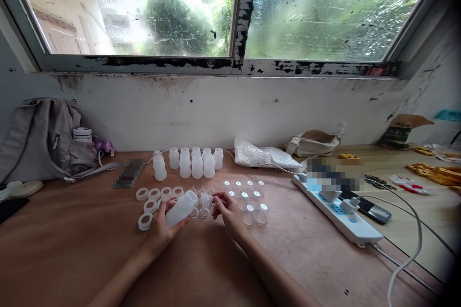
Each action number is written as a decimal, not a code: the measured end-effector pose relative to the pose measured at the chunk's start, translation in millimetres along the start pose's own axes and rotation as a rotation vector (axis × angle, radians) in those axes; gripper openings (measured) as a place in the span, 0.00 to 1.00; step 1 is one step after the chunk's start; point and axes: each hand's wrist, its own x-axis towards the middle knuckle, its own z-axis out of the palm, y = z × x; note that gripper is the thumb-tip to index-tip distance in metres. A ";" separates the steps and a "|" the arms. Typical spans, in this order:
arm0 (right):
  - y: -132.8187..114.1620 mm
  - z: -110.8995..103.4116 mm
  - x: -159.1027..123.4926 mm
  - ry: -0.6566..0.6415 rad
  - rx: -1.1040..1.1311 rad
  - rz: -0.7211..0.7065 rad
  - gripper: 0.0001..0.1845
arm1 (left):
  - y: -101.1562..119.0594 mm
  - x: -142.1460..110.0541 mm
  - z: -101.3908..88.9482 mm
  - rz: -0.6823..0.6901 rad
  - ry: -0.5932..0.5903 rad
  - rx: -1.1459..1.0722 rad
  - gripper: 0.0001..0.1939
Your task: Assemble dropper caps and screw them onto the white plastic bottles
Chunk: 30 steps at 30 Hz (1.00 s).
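Note:
My left hand (163, 223) is wrapped round a frosted white plastic bottle (182, 208), tilted with its open neck up and to the right. My right hand (227, 208) is just right of it, fingertips pinched together beside small clear pieces shaped like bottle teats (205, 200). Whether one of these is between the fingers I cannot make out. Several white collar rings (145, 221) lie to the left, partly behind my left hand. On the right are rows of clear round caps (261, 216) and small white discs (249, 207).
More frosted bottles (197, 167) stand in a group at the back, near a white plastic package (255, 153). A power strip (338, 211) with plugs and cables lies right. A grey backpack (39, 139) is at the left, a beige bag (315, 143) by the wall.

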 end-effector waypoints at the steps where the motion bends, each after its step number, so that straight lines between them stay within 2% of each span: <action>1: -1.4 -0.1 -0.3 0.013 0.008 -0.008 0.11 | -0.9 -1.5 -0.9 -0.007 -0.009 -0.005 0.24; 5: -8.6 1.2 -4.1 0.007 -0.022 -0.020 0.11 | -4.4 -6.2 -3.9 0.070 -0.078 0.072 0.18; 15: -16.7 10.0 -13.0 -0.077 -0.156 -0.007 0.10 | -12.5 -4.0 -8.7 0.090 -0.069 0.137 0.19; 25: -20.1 8.9 -14.6 -0.071 -0.286 -0.038 0.14 | -13.8 -6.4 -9.9 0.165 -0.122 0.086 0.20; 30: -22.4 9.0 -15.4 -0.067 -0.246 -0.047 0.14 | -11.5 -7.5 -8.9 0.147 -0.128 0.075 0.20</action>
